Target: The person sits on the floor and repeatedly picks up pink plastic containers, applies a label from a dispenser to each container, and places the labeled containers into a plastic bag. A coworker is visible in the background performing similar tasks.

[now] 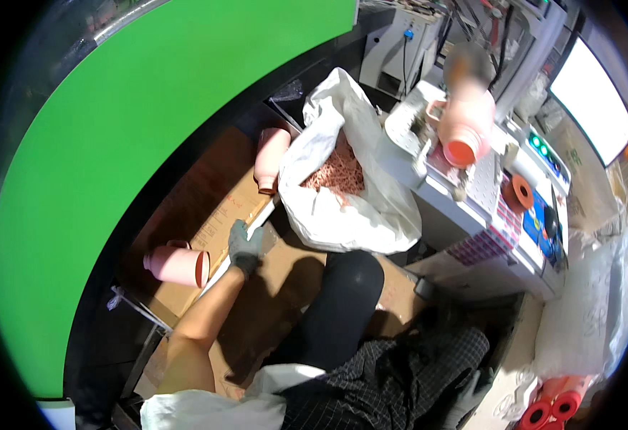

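my gloved left hand [243, 247] pressed flat on the cardboard box flap [236, 215], fingers together, pink bottle [178, 265] lying just left of it, second pink bottle [271, 159] farther off, white sack [350, 208] of pink pieces to the right, my right hand [471, 390] low at the near right, grip unclear

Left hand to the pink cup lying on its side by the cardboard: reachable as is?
Probably yes. The gloved left hand rests on the cardboard edge, and the pink cup lies just to its left with nothing visible between them. A short sideways move looks enough.
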A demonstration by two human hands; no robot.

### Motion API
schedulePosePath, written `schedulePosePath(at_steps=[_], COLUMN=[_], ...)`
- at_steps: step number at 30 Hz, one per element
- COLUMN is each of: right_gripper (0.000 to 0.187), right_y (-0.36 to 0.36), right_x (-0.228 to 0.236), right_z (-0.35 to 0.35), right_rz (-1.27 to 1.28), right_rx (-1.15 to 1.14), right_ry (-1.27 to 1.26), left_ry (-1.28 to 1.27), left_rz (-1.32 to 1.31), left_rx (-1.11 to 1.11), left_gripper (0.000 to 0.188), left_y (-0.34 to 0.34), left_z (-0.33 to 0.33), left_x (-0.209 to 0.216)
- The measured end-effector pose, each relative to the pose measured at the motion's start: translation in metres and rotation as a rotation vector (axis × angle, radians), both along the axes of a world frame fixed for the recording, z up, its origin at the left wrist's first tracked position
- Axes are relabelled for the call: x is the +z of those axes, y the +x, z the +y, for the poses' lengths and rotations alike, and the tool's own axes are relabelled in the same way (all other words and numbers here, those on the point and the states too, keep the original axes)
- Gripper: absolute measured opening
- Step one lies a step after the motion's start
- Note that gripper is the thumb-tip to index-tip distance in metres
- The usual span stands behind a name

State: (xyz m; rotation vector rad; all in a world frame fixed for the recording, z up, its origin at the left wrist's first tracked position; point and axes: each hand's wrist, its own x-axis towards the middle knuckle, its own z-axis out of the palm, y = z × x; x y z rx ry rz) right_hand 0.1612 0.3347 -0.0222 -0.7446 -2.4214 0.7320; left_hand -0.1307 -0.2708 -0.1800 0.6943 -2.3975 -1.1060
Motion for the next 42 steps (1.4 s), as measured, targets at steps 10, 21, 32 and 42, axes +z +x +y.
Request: schedulePosePath(at_steps=[10,21,32,42], right_gripper=[0.056,0.058,0.071,0.110], right_y=[-0.054,-0.067,-0.129,-0.061], right_x=[0.029,0.029,0.100,0.109], right_z=[-0.050,-0.059,-0.180,-0.120], right_rz=[-0.054,-0.055,0.262,-0.042], right_rx=[-0.042,-0.060,0.937,0.778], right_ry=[0.098,0.015,0.466,-0.972], left_ry=[0.168,0.877,1.065,-0.030], left_rz=[-0.506,-0.160,0.023,0.150], left_rx=[0.328,0.131,-0.697,-1.327], left_gripper=[0.126,0.054,0.066,0.078], left_y=[-0.228,-0.156,0.123,0.169], left_z=[-0.054,-0.082,0.113,0.234], left_x=[-0.110,-0.076,0.180,0.257])
